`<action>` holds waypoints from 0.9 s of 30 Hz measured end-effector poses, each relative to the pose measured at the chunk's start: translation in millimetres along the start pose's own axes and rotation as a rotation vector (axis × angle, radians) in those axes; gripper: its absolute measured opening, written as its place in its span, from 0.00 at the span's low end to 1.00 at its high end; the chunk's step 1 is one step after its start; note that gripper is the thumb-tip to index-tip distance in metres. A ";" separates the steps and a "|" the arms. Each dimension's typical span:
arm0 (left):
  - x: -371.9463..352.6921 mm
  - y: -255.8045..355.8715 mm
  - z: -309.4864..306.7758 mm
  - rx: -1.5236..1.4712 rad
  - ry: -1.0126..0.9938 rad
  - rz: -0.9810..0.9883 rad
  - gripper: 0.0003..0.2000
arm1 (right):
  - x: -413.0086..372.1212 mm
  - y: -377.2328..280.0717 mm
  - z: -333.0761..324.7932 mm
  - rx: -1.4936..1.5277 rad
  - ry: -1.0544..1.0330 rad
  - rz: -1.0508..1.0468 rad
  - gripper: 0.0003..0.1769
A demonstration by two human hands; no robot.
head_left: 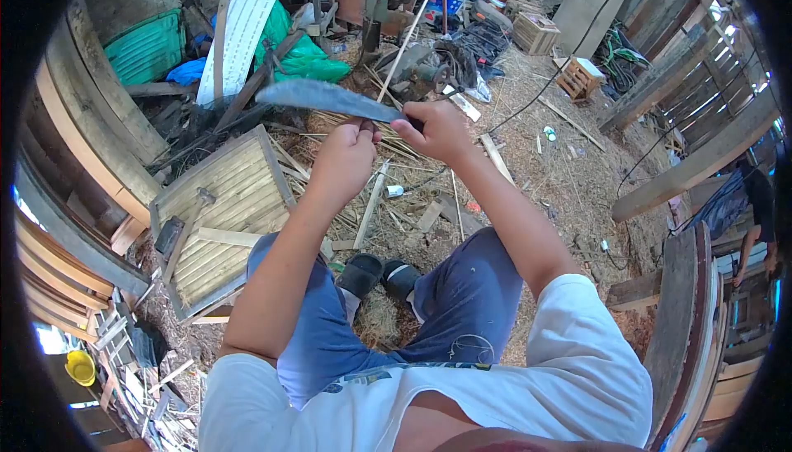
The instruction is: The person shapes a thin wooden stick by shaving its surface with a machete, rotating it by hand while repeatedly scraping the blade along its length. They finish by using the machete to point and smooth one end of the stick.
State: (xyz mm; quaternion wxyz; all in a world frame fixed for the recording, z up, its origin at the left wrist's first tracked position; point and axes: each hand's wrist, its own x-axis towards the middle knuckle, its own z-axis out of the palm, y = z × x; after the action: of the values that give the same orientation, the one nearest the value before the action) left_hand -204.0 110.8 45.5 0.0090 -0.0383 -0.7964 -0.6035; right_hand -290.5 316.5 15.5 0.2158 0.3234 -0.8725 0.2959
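My right hand (437, 129) is wrapped round the dark handle of a machete (330, 99). Its wide grey blade points left, a little blurred, above my left hand. My left hand (345, 153) is closed, thumb and fingers pinched together close under the blade near the handle. Whatever sits in that pinch is too small or hidden to make out. Thin wooden strips (396, 145) lie on the ground beyond and below both hands.
At left lies a framed slatted panel (227, 213) with a hammer (188, 233) on it. Wood shavings cover the ground (561, 171). A black cable (569, 60) crosses at right. Wooden crates (580, 81) stand farther back. Another person (755, 213) is at the right edge.
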 end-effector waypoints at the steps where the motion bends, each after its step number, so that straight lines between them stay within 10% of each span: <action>1: 0.9 -2.6 -0.8 0.038 0.015 0.015 0.15 | 1.0 0.2 1.5 -0.049 -0.028 -0.061 0.27; 5: 1.5 -13.1 -8.8 0.048 0.000 -0.014 0.15 | 5.8 45.5 19.4 0.252 0.067 0.458 0.36; 13: -8.2 -7.7 -14.0 0.144 0.052 0.028 0.16 | 0.3 11.5 17.3 0.075 -0.017 0.015 0.32; 18: -30.7 -11.3 -38.7 0.206 0.042 0.063 0.15 | 7.4 49.4 26.0 0.224 0.156 0.569 0.44; 27: -76.2 -39.0 -85.1 -0.310 0.078 -0.298 0.12 | 0.0 28.0 47.6 0.210 -0.055 0.532 0.42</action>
State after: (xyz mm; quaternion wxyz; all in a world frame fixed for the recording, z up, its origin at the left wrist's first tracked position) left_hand -133.5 14.7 26.5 -0.0552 0.1024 -0.6899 -0.7145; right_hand -318.7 302.5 -29.8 0.0724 0.1117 -0.8967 0.4222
